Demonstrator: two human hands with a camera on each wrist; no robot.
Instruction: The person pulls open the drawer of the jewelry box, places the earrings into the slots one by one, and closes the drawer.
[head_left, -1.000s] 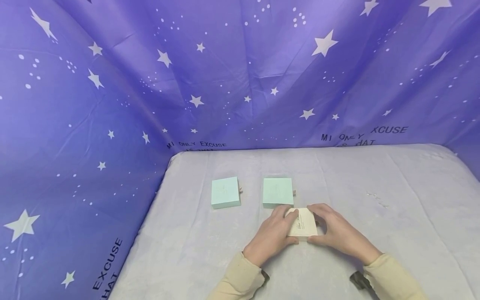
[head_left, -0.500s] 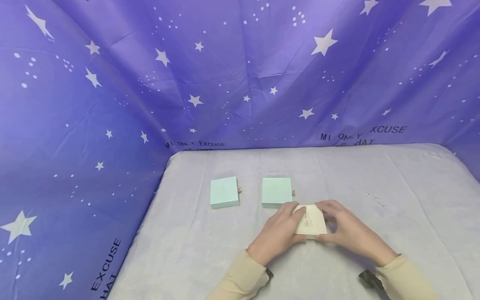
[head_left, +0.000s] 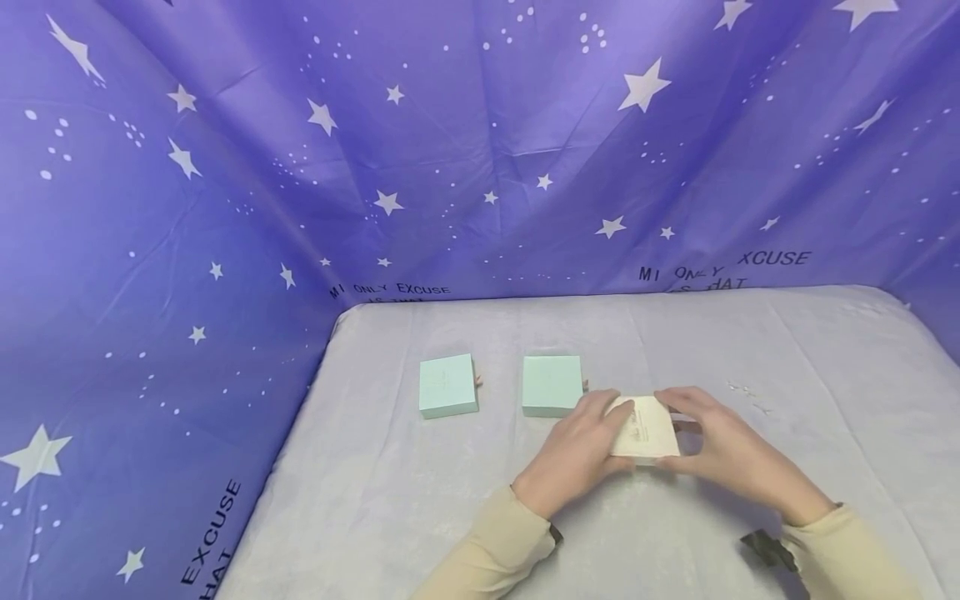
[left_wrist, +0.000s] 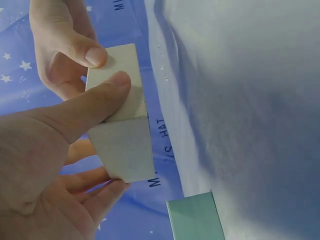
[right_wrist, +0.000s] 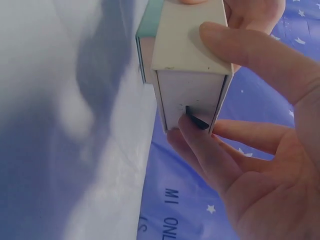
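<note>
Both hands hold a small cream box point(head_left: 645, 428) just above the grey table point(head_left: 787, 375). My left hand point(head_left: 581, 446) grips its left side, thumb on top point(left_wrist: 107, 95) and fingers beneath. My right hand point(head_left: 723, 450) grips the right end, thumb on the cream top point(right_wrist: 235, 47), a fingertip point(right_wrist: 187, 125) pressing at a small dark tab on the box's end face point(right_wrist: 192, 97). Two mint-green boxes lie flat behind: one point(head_left: 552, 385) right beside the left hand, one point(head_left: 447, 385) further left.
A purple star-printed cloth point(head_left: 480, 150) hangs behind and along the left of the table. Cream sleeves point(head_left: 487, 550) cover both forearms. The nearer green box's corner point(left_wrist: 195, 217) shows low in the left wrist view.
Both hands have carried the cream box to the right and slightly away from me; it now sits right of the nearer green box. The green boxes have not moved.
</note>
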